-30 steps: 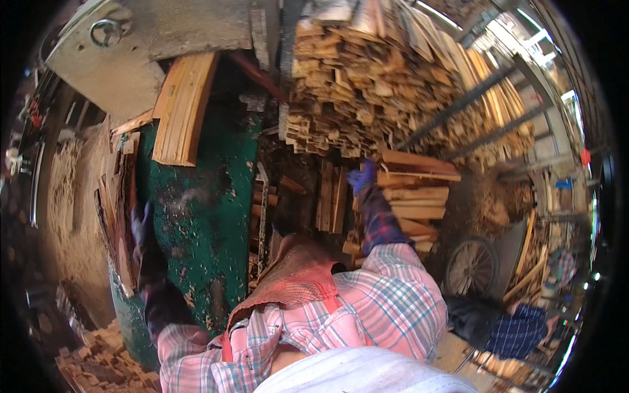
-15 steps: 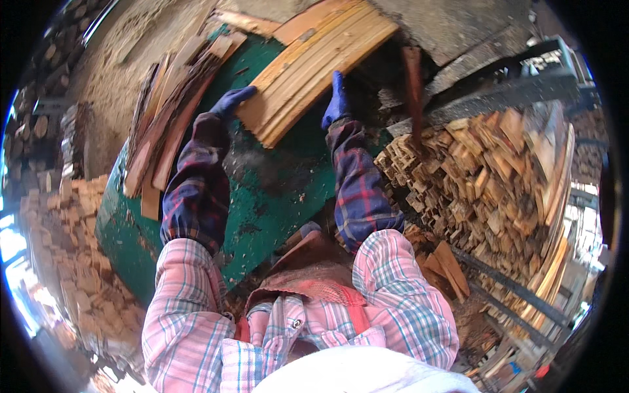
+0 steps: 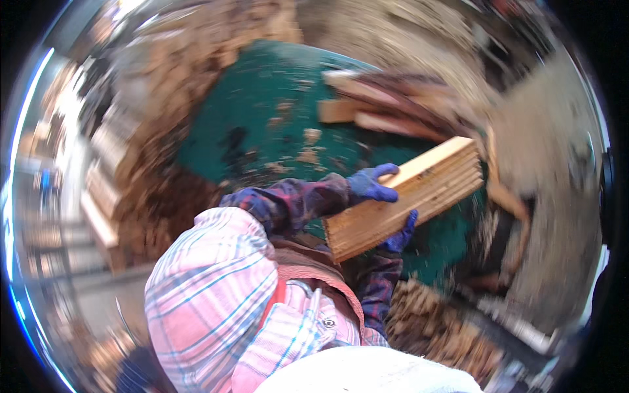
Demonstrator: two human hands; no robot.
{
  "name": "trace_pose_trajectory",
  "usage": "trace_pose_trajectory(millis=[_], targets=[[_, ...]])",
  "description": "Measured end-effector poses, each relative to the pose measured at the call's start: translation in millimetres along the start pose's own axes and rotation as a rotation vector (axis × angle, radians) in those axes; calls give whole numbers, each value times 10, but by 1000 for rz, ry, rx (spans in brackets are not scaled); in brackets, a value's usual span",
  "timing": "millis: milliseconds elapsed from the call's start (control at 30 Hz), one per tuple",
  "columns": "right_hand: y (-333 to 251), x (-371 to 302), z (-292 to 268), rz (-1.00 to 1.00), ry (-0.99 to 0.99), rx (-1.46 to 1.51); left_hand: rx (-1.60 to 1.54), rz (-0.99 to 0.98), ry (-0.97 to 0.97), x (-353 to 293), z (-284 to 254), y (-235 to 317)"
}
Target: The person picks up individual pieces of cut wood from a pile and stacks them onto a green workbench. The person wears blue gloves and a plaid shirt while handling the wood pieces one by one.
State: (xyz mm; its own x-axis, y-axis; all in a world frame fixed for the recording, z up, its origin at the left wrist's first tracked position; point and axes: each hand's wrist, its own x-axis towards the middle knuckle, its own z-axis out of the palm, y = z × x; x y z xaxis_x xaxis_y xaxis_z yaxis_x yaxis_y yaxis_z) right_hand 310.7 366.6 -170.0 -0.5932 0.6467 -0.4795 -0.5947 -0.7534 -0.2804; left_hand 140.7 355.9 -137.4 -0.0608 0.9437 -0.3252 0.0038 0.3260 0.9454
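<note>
A stack of thin wooden boards (image 3: 406, 206) is held between my two blue-gloved hands, tilted with its far end up to the right. My left hand (image 3: 373, 184) grips the upper side, its thumb and fingers spread over the top board. From below, my right hand (image 3: 401, 232) holds the lower edge; part of it is hidden by the wood. The stack's near end sits close to my apron (image 3: 327, 274). Under and beyond it lies a green surface (image 3: 255, 118) strewn with wood chips.
Rough bark-edged slabs (image 3: 400, 105) lie on the far right of the green surface. Blurred piles of cut wood stand at the left (image 3: 157, 124) and lower right (image 3: 432, 321). A concrete floor (image 3: 557, 229) stretches along the right.
My view has swung left. The board stack, earlier lying on the green surface's far side, is now lifted close to my body, with both hands gripping it.
</note>
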Motion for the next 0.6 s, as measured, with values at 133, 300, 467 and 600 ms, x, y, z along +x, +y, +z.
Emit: trace_pose_trajectory(millis=[133,300,467,600], targets=[[520,424,620,-124,-303,-438,-162,370,460,-1035,-763,284],[1889,735,2347,-283,-785,-782,-333,991,895,-2521,-1971,271],[3318,6,4360,-98,-1395,-941,-480,1102,1290,-3905,-3115,530],[4120,478,4965,-755,-1864,-1159,-178,1206,1516,-4356,-4322,545]])
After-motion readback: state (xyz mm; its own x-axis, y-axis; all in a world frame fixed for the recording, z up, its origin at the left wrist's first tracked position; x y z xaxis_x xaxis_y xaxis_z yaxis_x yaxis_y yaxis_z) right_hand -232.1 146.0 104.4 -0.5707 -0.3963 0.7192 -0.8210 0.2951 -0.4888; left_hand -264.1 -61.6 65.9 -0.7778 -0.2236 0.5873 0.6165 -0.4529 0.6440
